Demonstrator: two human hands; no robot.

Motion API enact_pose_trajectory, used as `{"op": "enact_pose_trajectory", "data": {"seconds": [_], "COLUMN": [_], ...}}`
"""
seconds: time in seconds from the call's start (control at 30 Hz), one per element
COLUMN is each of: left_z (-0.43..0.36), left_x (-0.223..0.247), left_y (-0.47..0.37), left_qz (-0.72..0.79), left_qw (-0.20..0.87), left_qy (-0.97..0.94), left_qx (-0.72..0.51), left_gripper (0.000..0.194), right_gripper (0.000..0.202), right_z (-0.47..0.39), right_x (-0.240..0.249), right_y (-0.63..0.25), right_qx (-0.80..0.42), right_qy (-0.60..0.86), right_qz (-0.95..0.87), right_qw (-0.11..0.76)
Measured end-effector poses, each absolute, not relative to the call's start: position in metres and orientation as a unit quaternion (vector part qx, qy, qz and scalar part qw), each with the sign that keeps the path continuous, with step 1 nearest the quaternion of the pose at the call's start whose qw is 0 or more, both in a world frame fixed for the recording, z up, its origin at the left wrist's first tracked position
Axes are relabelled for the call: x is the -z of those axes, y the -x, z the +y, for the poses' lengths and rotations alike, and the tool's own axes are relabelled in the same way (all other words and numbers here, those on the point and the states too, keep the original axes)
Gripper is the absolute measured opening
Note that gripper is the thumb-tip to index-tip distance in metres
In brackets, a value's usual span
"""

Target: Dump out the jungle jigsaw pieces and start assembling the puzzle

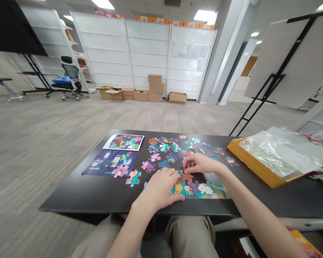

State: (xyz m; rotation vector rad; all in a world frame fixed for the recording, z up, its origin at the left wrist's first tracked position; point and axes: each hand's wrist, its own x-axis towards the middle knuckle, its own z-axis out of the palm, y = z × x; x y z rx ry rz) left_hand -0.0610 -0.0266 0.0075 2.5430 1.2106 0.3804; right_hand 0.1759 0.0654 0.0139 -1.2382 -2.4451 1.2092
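Observation:
A joined strip of colourful puzzle pieces [206,190], with a white rabbit on it, lies near the front edge of the black table. My left hand [161,188] rests palm down over its left part, fingers extended and thumb apart. At the strip's upper edge is a brown puzzle piece [187,177], pinched or pressed by the fingertips of my right hand [200,164]. Loose pieces [172,157] lie scattered beyond both hands. Left of my left hand are a pink and teal piece [134,177] and a pink piece [120,170].
The printed puzzle picture [125,142] lies at the table's back left, above a dark blue sheet [97,165]. On the right, an orange box [266,175] holds clear plastic. The black table's [97,197] front edge runs just above my knees.

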Motion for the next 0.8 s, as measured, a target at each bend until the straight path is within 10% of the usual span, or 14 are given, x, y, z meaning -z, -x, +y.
{"op": "enact_pose_trajectory", "data": {"seconds": [0.8], "left_z": [-0.0239], "left_x": [-0.0148], "left_y": [0.0565], "left_qz": [0.413], "left_qw": [0.221], "left_qy": [-0.843], "left_qx": [-0.267], "left_gripper": [0.042], "right_gripper": [0.041], "right_z": [0.061], "right_x": [-0.019], "right_y": [-0.1712], "right_qx": [-0.595], "right_qy": [0.343], "right_qz": [-0.71], "right_qw": [0.157]}}
